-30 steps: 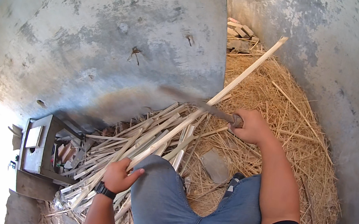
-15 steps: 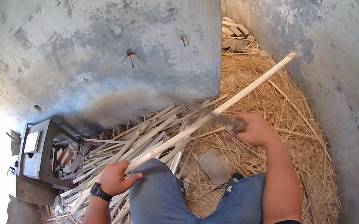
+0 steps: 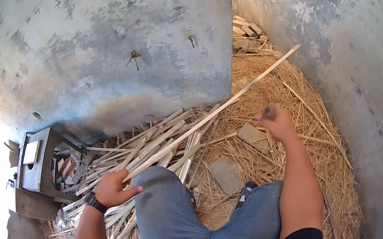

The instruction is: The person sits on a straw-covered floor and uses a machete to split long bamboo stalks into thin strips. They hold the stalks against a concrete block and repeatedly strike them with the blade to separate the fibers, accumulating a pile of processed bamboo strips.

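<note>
While our left hand (image 3: 110,188) grips the lower end of a long strip of wood (image 3: 212,115) beside our left knee (image 3: 152,179), our right hand (image 3: 281,126) is clenched around a dark tool handle (image 3: 269,113), to the right of the strip and apart from it. Whatever extends from that handle is too blurred for us to make out. The strip slants away over a pile of sticks (image 3: 145,148) and over straw (image 3: 307,163); we cannot tell whether its far end touches the wall (image 3: 358,72). Below our right hand lie a brick (image 3: 254,137) and a flat slab (image 3: 225,174).
</note>
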Demonstrator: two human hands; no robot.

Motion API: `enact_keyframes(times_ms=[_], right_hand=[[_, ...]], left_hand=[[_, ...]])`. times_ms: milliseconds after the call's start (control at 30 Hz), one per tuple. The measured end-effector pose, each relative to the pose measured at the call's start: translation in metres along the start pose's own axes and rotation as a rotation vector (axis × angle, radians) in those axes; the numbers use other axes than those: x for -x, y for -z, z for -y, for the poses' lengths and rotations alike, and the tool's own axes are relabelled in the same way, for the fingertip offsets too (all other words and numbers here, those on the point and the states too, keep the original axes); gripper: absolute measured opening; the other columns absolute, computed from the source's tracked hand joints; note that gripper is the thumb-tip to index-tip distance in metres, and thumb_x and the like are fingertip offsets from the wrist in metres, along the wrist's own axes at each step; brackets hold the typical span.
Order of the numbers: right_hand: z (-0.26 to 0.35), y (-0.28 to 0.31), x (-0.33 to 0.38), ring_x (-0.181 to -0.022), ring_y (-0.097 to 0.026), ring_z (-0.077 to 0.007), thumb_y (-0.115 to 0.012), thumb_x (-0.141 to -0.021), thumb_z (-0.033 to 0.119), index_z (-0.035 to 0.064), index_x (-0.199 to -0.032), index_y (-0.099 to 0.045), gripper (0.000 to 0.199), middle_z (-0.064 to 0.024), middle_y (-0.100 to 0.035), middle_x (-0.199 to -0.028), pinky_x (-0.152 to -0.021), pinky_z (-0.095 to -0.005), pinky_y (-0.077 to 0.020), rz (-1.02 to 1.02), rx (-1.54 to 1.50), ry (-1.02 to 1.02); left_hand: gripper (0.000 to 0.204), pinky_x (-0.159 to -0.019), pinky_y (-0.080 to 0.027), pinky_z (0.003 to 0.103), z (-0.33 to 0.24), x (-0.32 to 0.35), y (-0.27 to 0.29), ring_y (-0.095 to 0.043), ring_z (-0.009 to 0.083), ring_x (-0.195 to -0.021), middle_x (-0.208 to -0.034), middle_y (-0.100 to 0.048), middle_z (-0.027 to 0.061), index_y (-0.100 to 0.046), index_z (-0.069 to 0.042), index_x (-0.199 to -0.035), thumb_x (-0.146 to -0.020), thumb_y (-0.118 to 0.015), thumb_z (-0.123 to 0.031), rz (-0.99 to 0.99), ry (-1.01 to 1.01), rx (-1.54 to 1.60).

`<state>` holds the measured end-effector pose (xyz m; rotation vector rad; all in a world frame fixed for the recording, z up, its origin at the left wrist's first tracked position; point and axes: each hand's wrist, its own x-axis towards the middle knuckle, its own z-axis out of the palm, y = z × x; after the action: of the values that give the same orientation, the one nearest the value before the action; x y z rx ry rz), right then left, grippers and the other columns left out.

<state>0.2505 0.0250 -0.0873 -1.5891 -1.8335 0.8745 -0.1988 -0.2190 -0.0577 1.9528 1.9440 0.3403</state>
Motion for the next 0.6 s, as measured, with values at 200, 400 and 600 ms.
enact_keyframes(times_ms=[200, 400, 600], right_hand=[[0.018, -0.036, 0.006, -0.09, -0.072, -0.0286, -0.075, -0.082, 0.021, 0.009, -0.109, -0.069, 0.03, -0.0109, -0.075, -0.097, -0.08, -0.0448, -0.0561, 0.149, 0.187, 0.198], [-0.019, -0.004, -0.003, -0.086, -0.072, -0.0271, -0.076, -0.08, 0.022, 0.0069, -0.102, -0.068, 0.028, -0.0107, -0.074, -0.092, -0.078, -0.0416, -0.056, 0.019, 0.066, 0.158], [-0.01, 0.001, 0.01, -0.08, -0.07, -0.0252, -0.075, -0.087, 0.028, 0.0067, -0.099, -0.067, 0.026, -0.01, -0.072, -0.085, -0.074, -0.0397, -0.0545, -0.137, -0.139, 0.014]], left_hand=[[0.05, -0.056, -0.047, 0.043, -0.005, 0.007, -0.012, -0.06, 0.0391, -0.06, -0.063, -0.058, 0.0167, -0.056, -0.002, -0.075, -0.077, -0.083, -0.043, -0.138, 0.026, -0.129], [0.051, -0.054, -0.047, 0.045, 0.015, 0.035, 0.012, -0.06, 0.0398, -0.057, -0.059, -0.057, 0.0163, -0.055, -0.003, -0.072, -0.075, -0.085, -0.043, -0.132, 0.019, -0.197], [0.049, -0.052, -0.047, 0.042, 0.031, 0.083, 0.017, -0.062, 0.037, -0.055, -0.06, -0.059, 0.0163, -0.057, -0.002, -0.07, -0.069, -0.09, -0.039, -0.111, 0.137, -0.157]])
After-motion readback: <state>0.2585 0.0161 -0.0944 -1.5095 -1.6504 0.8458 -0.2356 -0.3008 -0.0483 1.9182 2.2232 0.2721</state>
